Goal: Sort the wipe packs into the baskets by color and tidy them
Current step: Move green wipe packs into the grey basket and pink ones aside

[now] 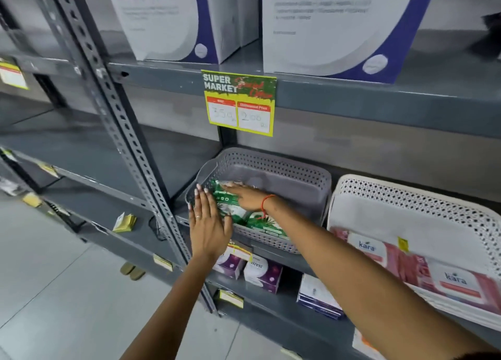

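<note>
A grey perforated basket (284, 175) sits on the middle shelf with green wipe packs (260, 221) lying inside it. My right hand (245, 194) lies flat inside the basket, fingers spread on top of the green packs. My left hand (207, 225) rests open against the basket's left front corner, fingers straight and holding nothing. To the right stands a white perforated basket (423, 197) holding pink wipe packs (406, 265) labelled kara.
A grey metal upright (119, 132) stands just left of the grey basket. A yellow price sign (240, 102) hangs from the shelf above, under two large white boxes (339, 26). Purple and white boxes (261, 274) sit on the shelf below.
</note>
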